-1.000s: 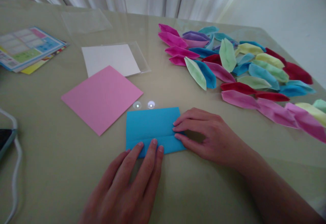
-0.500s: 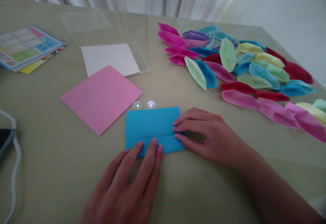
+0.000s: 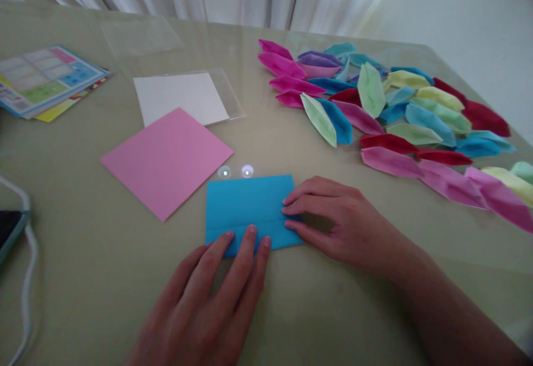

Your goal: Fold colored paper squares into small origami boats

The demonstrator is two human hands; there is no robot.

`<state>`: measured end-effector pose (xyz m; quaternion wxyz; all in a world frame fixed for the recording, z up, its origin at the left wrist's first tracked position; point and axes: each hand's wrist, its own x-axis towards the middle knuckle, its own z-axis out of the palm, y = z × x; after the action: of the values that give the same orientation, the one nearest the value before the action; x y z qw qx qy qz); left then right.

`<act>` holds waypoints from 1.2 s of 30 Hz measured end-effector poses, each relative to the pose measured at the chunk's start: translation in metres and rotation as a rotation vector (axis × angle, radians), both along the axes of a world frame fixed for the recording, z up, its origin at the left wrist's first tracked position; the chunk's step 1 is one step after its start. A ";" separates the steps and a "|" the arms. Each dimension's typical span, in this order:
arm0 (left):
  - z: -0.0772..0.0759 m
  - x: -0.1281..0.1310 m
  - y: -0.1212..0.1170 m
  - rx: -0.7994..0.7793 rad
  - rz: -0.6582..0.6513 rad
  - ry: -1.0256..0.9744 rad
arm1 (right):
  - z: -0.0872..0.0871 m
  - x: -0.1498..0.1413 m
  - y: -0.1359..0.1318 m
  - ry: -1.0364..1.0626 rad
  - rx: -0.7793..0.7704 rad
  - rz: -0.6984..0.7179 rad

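A blue sheet of paper (image 3: 250, 196) lies on the table with its lower edge folded up into a strip, and a crease line runs across it. My left hand (image 3: 212, 294) lies over its lower left part, fingers spread and tips on the folded strip. From the right side, my right hand (image 3: 341, 219) rests its fingertips and thumb tip on the paper's right edge, with a small gap between thumb and fingers. Left of the blue sheet is a flat pink square of paper (image 3: 166, 163), partly over a white sheet (image 3: 179, 96) in a clear sleeve.
Many folded paper pieces (image 3: 370, 91) in several colours spread over the back right of the table. Printed sheets (image 3: 45, 80) lie at the far left, and a clear plastic sleeve (image 3: 141, 35) at the back. A white cable (image 3: 27, 277) and a dark device (image 3: 10, 232) sit at the left edge.
One finger of my left hand has shifted slightly right along the folded strip. My right hand and the paper have stayed nearly in place.
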<state>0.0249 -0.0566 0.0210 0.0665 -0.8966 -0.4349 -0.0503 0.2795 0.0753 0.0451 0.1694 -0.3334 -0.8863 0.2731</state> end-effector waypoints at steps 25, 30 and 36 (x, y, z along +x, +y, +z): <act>0.004 0.016 -0.002 -0.046 0.117 -0.057 | -0.009 -0.011 -0.103 -0.297 0.418 -0.027; -0.004 -0.002 -0.002 -0.065 0.095 -0.073 | -0.017 0.006 -0.109 -0.318 0.405 -0.071; -0.004 -0.036 -0.009 -0.014 0.107 -0.046 | -0.013 0.013 -0.104 -0.316 0.368 -0.079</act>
<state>-0.0108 -0.0657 0.0169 0.0530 -0.8712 -0.4837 -0.0644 0.2924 -0.0284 0.0321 0.0969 -0.3699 -0.9229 0.0447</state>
